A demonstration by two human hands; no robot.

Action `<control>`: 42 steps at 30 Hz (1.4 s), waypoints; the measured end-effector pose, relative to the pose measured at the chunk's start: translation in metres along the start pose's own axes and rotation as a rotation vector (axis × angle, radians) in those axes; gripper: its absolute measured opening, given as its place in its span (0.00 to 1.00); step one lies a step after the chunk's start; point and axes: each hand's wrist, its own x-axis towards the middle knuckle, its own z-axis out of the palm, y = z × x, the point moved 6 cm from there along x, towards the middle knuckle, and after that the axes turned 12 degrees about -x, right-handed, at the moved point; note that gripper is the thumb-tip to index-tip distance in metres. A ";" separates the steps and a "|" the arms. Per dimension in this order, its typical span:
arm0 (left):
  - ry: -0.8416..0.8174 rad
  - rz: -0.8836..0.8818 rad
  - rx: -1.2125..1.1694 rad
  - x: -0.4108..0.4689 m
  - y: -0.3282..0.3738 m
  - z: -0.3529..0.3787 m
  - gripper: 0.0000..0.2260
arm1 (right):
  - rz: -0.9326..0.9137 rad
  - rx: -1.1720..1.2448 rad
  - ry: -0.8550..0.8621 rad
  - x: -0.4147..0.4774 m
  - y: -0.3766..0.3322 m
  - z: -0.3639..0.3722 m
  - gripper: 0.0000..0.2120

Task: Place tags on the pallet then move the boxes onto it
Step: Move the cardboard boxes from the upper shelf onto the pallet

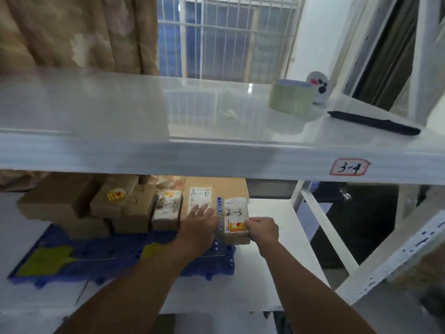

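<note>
A blue pallet (101, 256) lies on the lower white shelf, with two yellow tags (45, 260) stuck on its front part. Several brown cardboard boxes (125, 206) are stacked on its back half. My right hand (262, 229) grips a small box marked "2-3" (236, 219) at the pallet's right edge. My left hand (201, 221) lies flat with fingers spread, beside that box and against a larger box (212, 189) with a white label behind it.
The upper white shelf (168, 150) carries a roll of tape (292, 96), a black marker (373, 122) and a small white figure (317, 85). A "3-4" label (349, 167) sits on its front edge. White rack posts (320, 225) stand to the right.
</note>
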 end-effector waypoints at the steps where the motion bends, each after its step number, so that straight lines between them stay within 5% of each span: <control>1: -0.014 -0.037 0.031 0.003 -0.006 0.006 0.21 | 0.012 -0.013 -0.013 0.009 0.003 0.008 0.09; 14: 0.007 0.024 0.155 0.008 -0.031 0.010 0.28 | 0.023 -0.046 -0.056 0.068 0.005 0.042 0.10; 20: 0.113 -0.021 0.049 -0.003 -0.045 -0.004 0.25 | -0.030 -0.101 -0.061 0.065 -0.002 0.050 0.11; 24: 0.204 -0.107 0.067 -0.015 -0.082 -0.026 0.14 | -0.063 -0.128 -0.068 0.061 -0.004 0.056 0.11; 34: -0.175 -0.115 0.610 -0.051 -0.158 -0.012 0.25 | -0.098 -0.166 -0.035 0.056 -0.008 0.065 0.14; 42: -0.130 -0.138 0.564 -0.056 -0.164 -0.009 0.27 | -0.081 -0.152 -0.035 0.052 -0.006 0.071 0.16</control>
